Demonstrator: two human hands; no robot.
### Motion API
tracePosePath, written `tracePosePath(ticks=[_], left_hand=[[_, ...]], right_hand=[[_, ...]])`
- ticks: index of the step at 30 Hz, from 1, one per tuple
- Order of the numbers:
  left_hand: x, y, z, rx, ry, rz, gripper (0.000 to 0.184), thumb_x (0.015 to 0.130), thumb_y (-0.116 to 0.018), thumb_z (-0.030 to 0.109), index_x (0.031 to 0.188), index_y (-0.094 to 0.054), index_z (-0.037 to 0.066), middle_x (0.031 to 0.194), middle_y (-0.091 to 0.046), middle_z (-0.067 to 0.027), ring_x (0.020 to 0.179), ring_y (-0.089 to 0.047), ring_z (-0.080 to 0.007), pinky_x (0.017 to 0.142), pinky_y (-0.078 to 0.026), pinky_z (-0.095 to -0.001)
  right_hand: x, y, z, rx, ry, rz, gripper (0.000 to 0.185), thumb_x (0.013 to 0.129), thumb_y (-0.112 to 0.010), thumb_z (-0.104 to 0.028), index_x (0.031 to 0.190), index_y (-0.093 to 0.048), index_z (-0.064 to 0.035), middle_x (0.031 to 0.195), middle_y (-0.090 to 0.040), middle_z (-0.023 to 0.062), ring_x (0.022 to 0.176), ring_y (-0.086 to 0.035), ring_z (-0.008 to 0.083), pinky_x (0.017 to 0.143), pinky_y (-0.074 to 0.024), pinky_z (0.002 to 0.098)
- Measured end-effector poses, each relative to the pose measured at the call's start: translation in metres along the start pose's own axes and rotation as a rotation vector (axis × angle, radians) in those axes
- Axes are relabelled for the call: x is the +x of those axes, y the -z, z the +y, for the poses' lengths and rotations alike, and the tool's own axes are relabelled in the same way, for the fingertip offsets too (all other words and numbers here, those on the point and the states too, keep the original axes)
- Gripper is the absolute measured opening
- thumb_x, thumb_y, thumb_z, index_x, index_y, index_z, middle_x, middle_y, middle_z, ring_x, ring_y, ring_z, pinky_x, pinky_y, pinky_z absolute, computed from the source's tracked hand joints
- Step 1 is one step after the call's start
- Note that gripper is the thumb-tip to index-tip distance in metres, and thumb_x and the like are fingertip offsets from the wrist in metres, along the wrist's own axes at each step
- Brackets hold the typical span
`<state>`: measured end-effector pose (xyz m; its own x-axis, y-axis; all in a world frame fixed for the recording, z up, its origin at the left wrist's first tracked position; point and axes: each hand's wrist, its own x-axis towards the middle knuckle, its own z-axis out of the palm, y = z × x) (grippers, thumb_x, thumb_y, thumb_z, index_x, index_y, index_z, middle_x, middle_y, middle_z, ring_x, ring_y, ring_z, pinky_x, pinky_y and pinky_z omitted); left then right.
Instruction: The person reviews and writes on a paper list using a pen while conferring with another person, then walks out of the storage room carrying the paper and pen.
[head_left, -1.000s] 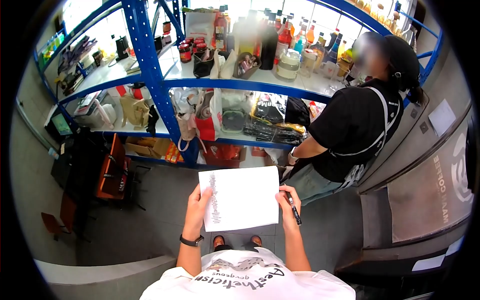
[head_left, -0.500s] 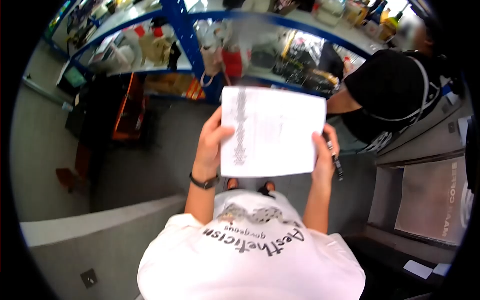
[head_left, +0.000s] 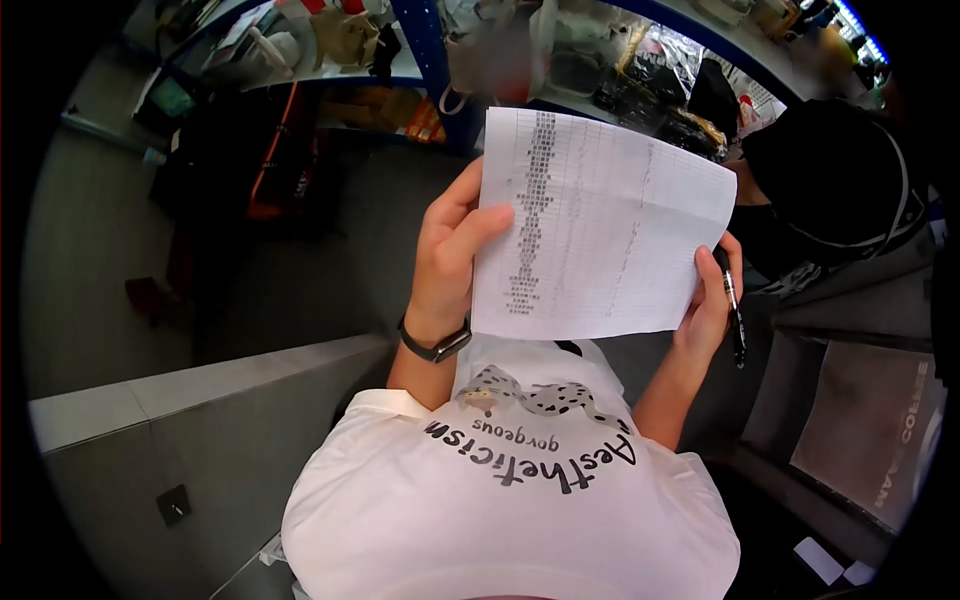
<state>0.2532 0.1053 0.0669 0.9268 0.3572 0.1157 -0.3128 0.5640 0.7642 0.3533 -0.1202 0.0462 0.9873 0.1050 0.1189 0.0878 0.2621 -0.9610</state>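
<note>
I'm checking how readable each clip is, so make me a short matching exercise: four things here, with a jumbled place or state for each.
Things:
1. paper
2. pen
3. watch
4. shirt

Place or state:
A. strapped just behind the left hand
B. white, with large black lettering across the chest
C. held up, with a dense column of print
D. black, held in the right hand

Pairs: 1-C, 2-D, 3-A, 4-B

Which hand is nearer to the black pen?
Right: the right hand holds the black pen; the left hand is farther off, at the opposite side of the paper.
</note>
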Motion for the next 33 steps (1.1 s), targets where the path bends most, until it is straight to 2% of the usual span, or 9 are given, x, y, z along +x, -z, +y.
tracePosePath(ticks=[13, 33], left_hand=[[-0.01, -0.001, 0.009, 0.009, -0.043, 0.067, 0.039, 0.086, -0.048, 0.007, 0.122, -0.048, -0.006, 0.106, -0.062, -0.0107, 0.091, -0.06, -0.0129, 0.08, -0.046, -0.0228], [-0.004, -0.004, 0.005, 0.064, -0.08, 0.064, 0.029, 0.089, -0.05, 0.011, 0.113, -0.054, -0.005, 0.098, -0.063, -0.008, 0.083, -0.059, -0.0097, 0.074, -0.046, -0.0202]], right_hand=[[-0.004, -0.006, -0.005, 0.005, 0.0, -0.068, 0.029, 0.084, -0.061, -0.012, 0.108, -0.051, 0.001, 0.09, -0.062, 0.0116, 0.08, -0.06, 0.0127, 0.072, -0.0459, 0.0222], [-0.006, -0.002, -0.01, -0.027, 0.014, -0.026, 0.028, 0.084, -0.06, -0.011, 0.108, -0.051, 0.0014, 0.089, -0.062, 0.0104, 0.078, -0.059, 0.011, 0.069, -0.0448, 0.0208]])
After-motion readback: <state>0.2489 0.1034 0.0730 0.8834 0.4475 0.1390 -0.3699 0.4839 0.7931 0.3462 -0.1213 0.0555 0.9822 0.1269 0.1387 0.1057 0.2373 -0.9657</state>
